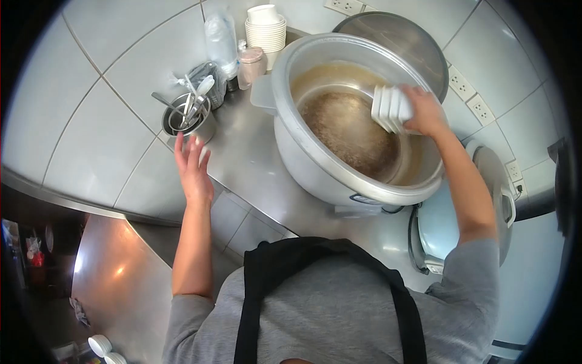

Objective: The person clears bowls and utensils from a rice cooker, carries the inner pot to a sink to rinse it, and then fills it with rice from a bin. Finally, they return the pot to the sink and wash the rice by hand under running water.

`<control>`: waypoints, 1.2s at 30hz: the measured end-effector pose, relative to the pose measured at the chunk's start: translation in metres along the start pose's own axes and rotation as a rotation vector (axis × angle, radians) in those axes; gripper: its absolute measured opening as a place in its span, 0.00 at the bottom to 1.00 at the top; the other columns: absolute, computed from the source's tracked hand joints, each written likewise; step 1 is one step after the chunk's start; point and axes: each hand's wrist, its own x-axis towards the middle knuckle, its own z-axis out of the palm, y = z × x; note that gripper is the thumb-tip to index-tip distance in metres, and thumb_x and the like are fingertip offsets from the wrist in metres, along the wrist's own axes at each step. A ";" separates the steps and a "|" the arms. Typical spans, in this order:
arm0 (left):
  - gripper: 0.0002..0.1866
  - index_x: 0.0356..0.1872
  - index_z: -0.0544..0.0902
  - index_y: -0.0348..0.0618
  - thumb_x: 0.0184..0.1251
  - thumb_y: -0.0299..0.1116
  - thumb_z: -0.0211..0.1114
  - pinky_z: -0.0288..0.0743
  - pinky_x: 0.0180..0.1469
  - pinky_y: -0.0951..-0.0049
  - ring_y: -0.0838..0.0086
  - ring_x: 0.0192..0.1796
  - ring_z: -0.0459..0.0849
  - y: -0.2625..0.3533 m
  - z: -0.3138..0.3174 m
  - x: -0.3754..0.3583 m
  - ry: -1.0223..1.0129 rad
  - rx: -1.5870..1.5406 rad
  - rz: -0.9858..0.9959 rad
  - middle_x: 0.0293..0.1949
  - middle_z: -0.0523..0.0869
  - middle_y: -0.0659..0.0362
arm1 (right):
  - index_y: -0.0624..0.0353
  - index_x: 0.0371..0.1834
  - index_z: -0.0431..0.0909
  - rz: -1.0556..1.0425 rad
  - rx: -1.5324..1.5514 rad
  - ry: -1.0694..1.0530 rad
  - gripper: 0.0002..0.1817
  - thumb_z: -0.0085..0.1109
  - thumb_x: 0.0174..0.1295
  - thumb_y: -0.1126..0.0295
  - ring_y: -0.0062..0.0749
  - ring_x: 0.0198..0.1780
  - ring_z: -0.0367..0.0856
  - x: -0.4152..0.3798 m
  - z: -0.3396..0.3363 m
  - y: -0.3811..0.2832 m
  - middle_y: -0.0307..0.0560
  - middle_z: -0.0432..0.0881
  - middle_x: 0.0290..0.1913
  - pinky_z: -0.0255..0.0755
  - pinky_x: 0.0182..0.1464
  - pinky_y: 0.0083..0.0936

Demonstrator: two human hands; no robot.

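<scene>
My right hand (422, 109) grips a short stack of white bowls (391, 108), tilted on its side over the mouth of a large silver rice cooker (303, 142). Inside the cooker, brownish residue or liquid (348, 133) covers the bottom. My left hand (195, 170) holds nothing, its fingers apart and pointing up at a metal container (206, 126). Several spoons and other utensils (193, 106) stand in that container, their lower ends hidden by its wall.
A round metal lid (418, 45) leans behind the cooker. White paper cups (265, 33), a pinkish jar (250, 65) and plastic bags (220, 42) stand along the wall. Another cooker (438, 224) sits at right, near wall sockets (481, 109). The steel counter's edge (257, 211) runs below my left hand.
</scene>
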 end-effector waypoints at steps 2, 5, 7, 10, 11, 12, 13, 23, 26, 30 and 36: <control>0.35 0.69 0.52 0.48 0.64 0.36 0.60 0.61 0.65 0.58 0.62 0.66 0.64 0.035 0.044 -0.010 -0.212 0.088 0.226 0.66 0.62 0.52 | 0.50 0.65 0.60 0.023 0.322 0.372 0.50 0.75 0.31 0.68 0.50 0.60 0.68 -0.015 0.000 0.024 0.54 0.69 0.59 0.64 0.61 0.35; 0.47 0.69 0.53 0.47 0.48 0.32 0.74 0.59 0.66 0.58 0.63 0.68 0.61 0.088 0.125 -0.028 -0.530 0.468 0.741 0.67 0.61 0.52 | 0.61 0.67 0.55 0.148 0.960 0.598 0.48 0.72 0.40 0.65 0.45 0.61 0.67 -0.039 -0.022 0.008 0.53 0.67 0.60 0.62 0.62 0.33; 0.56 0.70 0.52 0.48 0.38 0.35 0.79 0.59 0.66 0.56 0.60 0.71 0.56 0.122 0.171 -0.040 -0.578 0.737 1.242 0.69 0.56 0.53 | 0.60 0.66 0.55 -0.033 1.309 0.766 0.47 0.74 0.41 0.68 0.37 0.60 0.66 -0.046 -0.025 -0.010 0.53 0.67 0.57 0.61 0.62 0.30; 0.49 0.65 0.65 0.59 0.33 0.36 0.78 0.56 0.64 0.46 0.50 0.68 0.58 0.160 0.197 -0.071 -0.534 0.800 1.437 0.64 0.65 0.54 | 0.60 0.64 0.60 -0.217 1.561 0.558 0.41 0.70 0.45 0.72 0.35 0.60 0.68 -0.052 -0.023 -0.019 0.50 0.69 0.59 0.59 0.64 0.33; 0.52 0.66 0.61 0.59 0.32 0.36 0.79 0.58 0.63 0.46 0.50 0.68 0.58 0.168 0.192 -0.076 -0.534 0.744 1.454 0.65 0.64 0.53 | 0.60 0.64 0.61 -0.255 1.630 0.453 0.38 0.69 0.47 0.72 0.35 0.61 0.68 -0.052 -0.019 -0.023 0.49 0.70 0.59 0.58 0.64 0.34; 0.55 0.68 0.58 0.59 0.31 0.37 0.79 0.59 0.62 0.45 0.49 0.68 0.57 0.175 0.185 -0.079 -0.531 0.687 1.472 0.65 0.63 0.53 | 0.60 0.63 0.63 -0.315 1.737 0.385 0.36 0.68 0.49 0.70 0.36 0.61 0.68 -0.052 -0.016 -0.028 0.48 0.70 0.59 0.58 0.65 0.35; 0.58 0.69 0.55 0.60 0.30 0.38 0.80 0.61 0.61 0.45 0.49 0.69 0.57 0.182 0.172 -0.084 -0.524 0.629 1.495 0.66 0.62 0.52 | 0.60 0.63 0.64 -0.376 1.839 0.310 0.34 0.66 0.51 0.69 0.36 0.62 0.68 -0.051 -0.014 -0.035 0.47 0.71 0.60 0.58 0.65 0.36; 0.68 0.71 0.38 0.59 0.29 0.35 0.81 0.71 0.56 0.54 0.52 0.65 0.62 0.119 -0.014 -0.270 -0.165 0.146 0.423 0.68 0.47 0.43 | 0.57 0.69 0.56 -0.698 1.312 -0.569 0.40 0.63 0.53 0.62 0.40 0.67 0.60 -0.153 -0.049 -0.206 0.47 0.63 0.66 0.60 0.63 0.39; 0.62 0.70 0.42 0.59 0.34 0.33 0.77 0.75 0.53 0.56 0.54 0.61 0.67 0.100 -0.072 -0.361 0.221 0.175 0.271 0.63 0.54 0.46 | 0.52 0.70 0.55 -1.032 1.086 -0.609 0.44 0.65 0.48 0.64 0.40 0.68 0.59 -0.209 -0.064 -0.242 0.46 0.58 0.69 0.60 0.61 0.38; 0.64 0.70 0.39 0.61 0.32 0.30 0.77 0.78 0.49 0.58 0.56 0.61 0.67 0.074 -0.179 -0.468 0.829 0.498 0.268 0.59 0.60 0.48 | 0.49 0.70 0.56 -1.226 0.831 -0.310 0.44 0.63 0.45 0.66 0.43 0.69 0.56 -0.225 -0.070 -0.234 0.48 0.54 0.71 0.58 0.63 0.41; 0.61 0.70 0.47 0.39 0.23 0.27 0.72 0.50 0.71 0.63 0.53 0.64 0.61 0.108 -0.344 -0.589 1.502 1.206 0.274 0.61 0.62 0.44 | 0.59 0.69 0.57 -0.951 0.553 0.133 0.41 0.62 0.47 0.69 0.44 0.69 0.57 -0.193 -0.058 -0.169 0.55 0.61 0.67 0.51 0.68 0.37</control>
